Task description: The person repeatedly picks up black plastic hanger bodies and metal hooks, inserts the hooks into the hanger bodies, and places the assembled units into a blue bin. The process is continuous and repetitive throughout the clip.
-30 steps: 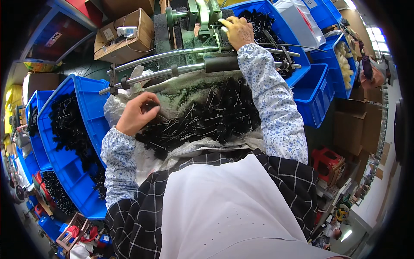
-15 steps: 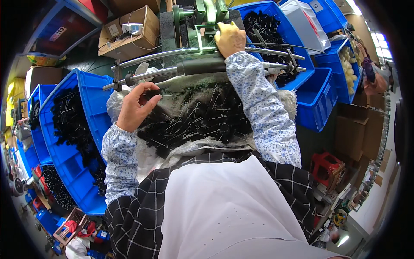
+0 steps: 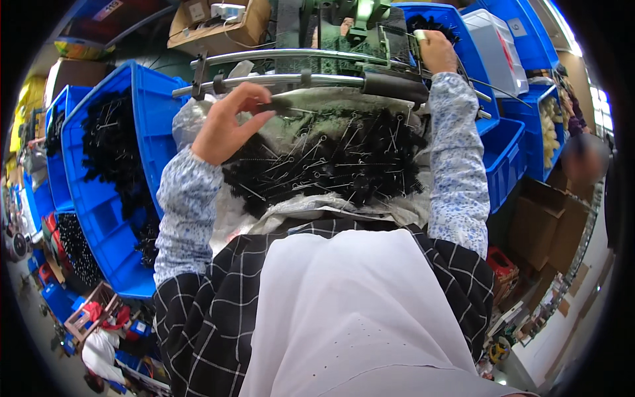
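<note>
My left hand (image 3: 225, 129) is raised over the near left of a heap of small black bristle brushes (image 3: 331, 159) with twisted wire stems and looped ends. Between its thumb and fingers is one small black brush (image 3: 282, 104), blurred, its wire pointing right. My right hand (image 3: 438, 53) is at the right side of the machine (image 3: 331, 33), fingers curled on the sliding carriage (image 3: 400, 49); what its fingertips press is partly hidden. A black sleeve (image 3: 395, 87) sits on the nearer steel rod (image 3: 264, 82), below the carriage. White sacking (image 3: 317, 206) lies under the heap.
Blue bins with black brushes stand at left (image 3: 109, 225) and far right (image 3: 456, 40). An empty-looking blue bin (image 3: 506, 162), a clear tub (image 3: 496, 53) and a bin of cream-coloured pieces (image 3: 549, 132) are at right. A cardboard box (image 3: 218, 26) sits far left. Another person (image 3: 585, 155) is at the right edge.
My right hand has moved right with the carriage and black sleeve along the rods. My left hand has lifted slightly, and the brush in it now shows. The view has shifted a little.
</note>
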Motion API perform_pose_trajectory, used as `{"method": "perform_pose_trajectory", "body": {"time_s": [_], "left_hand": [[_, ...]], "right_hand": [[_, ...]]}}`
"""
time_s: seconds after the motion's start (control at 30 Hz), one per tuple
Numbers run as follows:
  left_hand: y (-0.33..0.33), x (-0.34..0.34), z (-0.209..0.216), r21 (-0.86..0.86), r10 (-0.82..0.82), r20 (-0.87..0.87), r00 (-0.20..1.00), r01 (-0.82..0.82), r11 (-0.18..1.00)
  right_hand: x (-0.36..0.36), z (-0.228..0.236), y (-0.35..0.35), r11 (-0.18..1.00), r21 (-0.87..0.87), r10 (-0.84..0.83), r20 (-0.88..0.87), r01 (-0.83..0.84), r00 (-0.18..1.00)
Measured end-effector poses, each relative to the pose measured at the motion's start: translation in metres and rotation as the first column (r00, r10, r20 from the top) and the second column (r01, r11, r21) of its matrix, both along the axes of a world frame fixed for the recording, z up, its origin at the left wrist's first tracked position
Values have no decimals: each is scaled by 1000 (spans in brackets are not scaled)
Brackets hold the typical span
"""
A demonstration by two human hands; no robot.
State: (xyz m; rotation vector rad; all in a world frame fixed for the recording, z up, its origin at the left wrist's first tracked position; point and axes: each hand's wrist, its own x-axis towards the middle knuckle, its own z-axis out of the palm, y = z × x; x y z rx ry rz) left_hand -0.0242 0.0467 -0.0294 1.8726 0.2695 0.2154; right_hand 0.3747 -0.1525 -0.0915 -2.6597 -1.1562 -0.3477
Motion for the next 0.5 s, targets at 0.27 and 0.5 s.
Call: {"method": "perform_pose_trajectory", "body": {"time_s": [0.27,0.5], "left_hand": [[-14,22,-6,-50,-45,18,999,46,998],[-54,57,-18,-107,62,169,984,-45,993]], "right_hand": [[-8,71,-28,982,-49,-168,222,183,961],[-198,85,12,905,239,419,-649,-352,635]]}}
